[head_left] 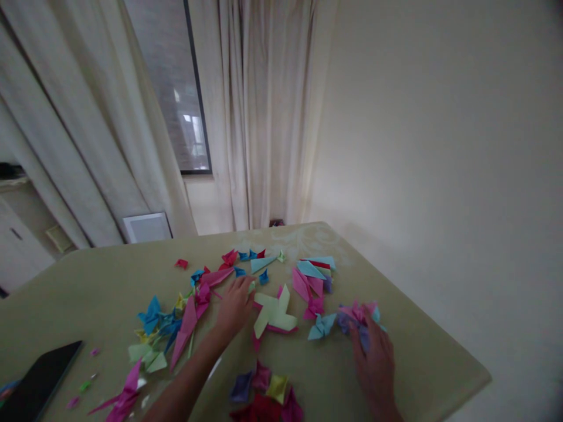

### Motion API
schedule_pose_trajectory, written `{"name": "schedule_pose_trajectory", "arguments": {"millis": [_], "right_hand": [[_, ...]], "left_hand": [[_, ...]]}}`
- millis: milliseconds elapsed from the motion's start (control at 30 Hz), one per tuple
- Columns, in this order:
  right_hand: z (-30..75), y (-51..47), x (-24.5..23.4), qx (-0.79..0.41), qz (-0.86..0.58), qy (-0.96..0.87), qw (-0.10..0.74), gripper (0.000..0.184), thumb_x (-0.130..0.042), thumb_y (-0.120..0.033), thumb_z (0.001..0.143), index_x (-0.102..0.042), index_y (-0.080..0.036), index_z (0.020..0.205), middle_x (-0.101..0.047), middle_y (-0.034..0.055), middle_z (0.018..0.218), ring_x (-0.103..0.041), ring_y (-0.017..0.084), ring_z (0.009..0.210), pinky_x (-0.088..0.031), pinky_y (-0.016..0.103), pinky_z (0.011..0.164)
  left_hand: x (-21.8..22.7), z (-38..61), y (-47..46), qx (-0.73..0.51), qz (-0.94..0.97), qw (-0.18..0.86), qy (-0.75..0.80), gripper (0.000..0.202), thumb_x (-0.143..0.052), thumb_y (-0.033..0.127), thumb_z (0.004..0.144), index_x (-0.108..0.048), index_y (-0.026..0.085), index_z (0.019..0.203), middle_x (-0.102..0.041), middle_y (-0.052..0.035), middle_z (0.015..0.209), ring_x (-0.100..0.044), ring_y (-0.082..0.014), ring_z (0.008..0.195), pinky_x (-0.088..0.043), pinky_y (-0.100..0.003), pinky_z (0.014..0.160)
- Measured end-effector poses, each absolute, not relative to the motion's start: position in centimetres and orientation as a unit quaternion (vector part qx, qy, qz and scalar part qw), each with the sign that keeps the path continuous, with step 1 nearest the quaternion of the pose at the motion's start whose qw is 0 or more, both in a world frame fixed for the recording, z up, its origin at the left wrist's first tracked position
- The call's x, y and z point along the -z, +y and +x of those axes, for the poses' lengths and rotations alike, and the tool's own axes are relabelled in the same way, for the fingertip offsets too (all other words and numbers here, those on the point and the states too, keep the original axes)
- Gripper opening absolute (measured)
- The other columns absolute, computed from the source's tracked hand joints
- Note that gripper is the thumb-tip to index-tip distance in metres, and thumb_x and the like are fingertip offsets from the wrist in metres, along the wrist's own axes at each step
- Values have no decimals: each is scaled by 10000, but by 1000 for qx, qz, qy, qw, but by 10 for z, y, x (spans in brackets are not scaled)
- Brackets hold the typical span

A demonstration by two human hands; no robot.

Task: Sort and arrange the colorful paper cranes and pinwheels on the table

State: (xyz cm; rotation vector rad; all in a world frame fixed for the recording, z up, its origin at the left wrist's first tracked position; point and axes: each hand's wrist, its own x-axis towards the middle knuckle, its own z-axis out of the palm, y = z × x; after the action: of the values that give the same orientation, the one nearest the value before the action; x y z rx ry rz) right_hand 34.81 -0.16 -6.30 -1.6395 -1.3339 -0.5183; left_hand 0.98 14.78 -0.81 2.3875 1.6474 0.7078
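My left hand (236,306) reaches over the middle of the table, fingers curled together at a small pale green folded paper piece (251,287). Just right of it lies a pale green and magenta paper pinwheel (276,310). At the right, my right hand (376,357) has its thumb and fingers around a cluster of purple, pink and light blue origami figures (352,318), which it partly covers. Beside that cluster sits a light blue paper figure (322,326). Left of my left hand spreads a group of folded papers, including a long magenta one (187,325) and a blue one (151,315).
A dark phone-like slab (41,381) lies at the left of the table (101,281). Several folded pieces, one yellow (277,388), form a ring near the front. Folded papers (311,269) stack at the back right. A wall (440,176) runs along the right side.
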Motion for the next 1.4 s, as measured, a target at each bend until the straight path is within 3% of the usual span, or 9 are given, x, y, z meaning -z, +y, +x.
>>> {"name": "schedule_pose_trajectory", "arguments": {"millis": [133, 400, 533, 833, 900, 1000, 1133, 1267, 1400], "right_hand": [[355, -3, 75, 197, -668, -559, 450, 573, -447, -613, 1095, -641, -201, 1443, -758, 163, 1280, -701, 343, 1125, -507, 508, 967], [353, 1, 81, 212, -661, -555, 458, 525, -469, -567, 1102, -639, -178, 1410, -703, 181, 1325, -651, 333, 1190, -489, 501, 1008], [352, 2, 77, 214, -655, -548, 474, 522, -478, -562, 1101, -638, -168, 1405, -686, 189, 1328, -635, 334, 1206, -483, 504, 1026], [346, -7, 70, 212, -644, -544, 494, 499, -523, -555, 1082, -649, -153, 1350, -675, 205, 1315, -618, 347, 1213, -458, 534, 1046], [346, -8, 68, 210, -643, -541, 500, 488, -541, -533, 1078, -647, -145, 1353, -670, 210, 1319, -609, 351, 1225, -451, 539, 1055], [346, -9, 68, 211, -637, -546, 501, 468, -549, -513, 1077, -652, -142, 1343, -677, 205, 1299, -619, 346, 1205, -451, 532, 1049], [345, -8, 70, 218, -630, -556, 496, 444, -543, -505, 1081, -651, -160, 1339, -684, 191, 1279, -626, 343, 1185, -453, 532, 1034], [344, -5, 68, 239, -610, -580, 484, 387, -541, -442, 1089, -637, -172, 1349, -691, 181, 1258, -634, 337, 1167, -466, 530, 1010], [342, -7, 63, 254, -594, -599, 472, 358, -535, -399, 1092, -630, -178, 1358, -700, 178, 1266, -647, 333, 1171, -486, 527, 997]], "left_hand": [[18, 6, 195, -194, 791, 82, 575, 467, -575, 252, 1000, -568, 178, 1462, -622, -175, 1487, -557, -359, 1394, -414, -506, 1177], [39, -2, 218, -179, 791, 111, 575, 418, -610, 152, 916, -628, 138, 1334, -670, -189, 1368, -585, -327, 1366, -410, -440, 1164], [39, -13, 215, -209, 787, 126, 567, 341, -632, 151, 906, -648, 191, 1244, -698, -132, 1311, -625, -291, 1318, -444, -415, 1140], [21, -38, 194, -338, 736, 144, 569, 351, -507, 120, 890, -649, 170, 1208, -693, -155, 1296, -652, -284, 1247, -500, -439, 1101], [16, -43, 182, -354, 726, 158, 568, 285, -517, 185, 897, -676, 174, 1133, -730, -135, 1211, -690, -280, 1149, -545, -420, 1020], [8, -51, 156, -358, 718, 193, 565, 284, -500, 348, 941, -712, 180, 1030, -764, -71, 961, -717, -254, 875, -578, -359, 778], [-3, -62, 114, -262, 745, 322, 523, 384, -548, 478, 919, -766, 182, 1030, -769, -43, 868, -702, -231, 777, -535, -313, 697], [-10, -73, 90, -144, 775, 389, 477, 431, -628, 391, 854, -751, 223, 1230, -792, -63, 1015, -732, -241, 877, -557, -333, 796], [-12, -77, 97, -86, 777, 444, 438, 388, -507, 357, 934, -739, 196, 1200, -791, -85, 1022, -753, -238, 894, -576, -343, 822]]}}
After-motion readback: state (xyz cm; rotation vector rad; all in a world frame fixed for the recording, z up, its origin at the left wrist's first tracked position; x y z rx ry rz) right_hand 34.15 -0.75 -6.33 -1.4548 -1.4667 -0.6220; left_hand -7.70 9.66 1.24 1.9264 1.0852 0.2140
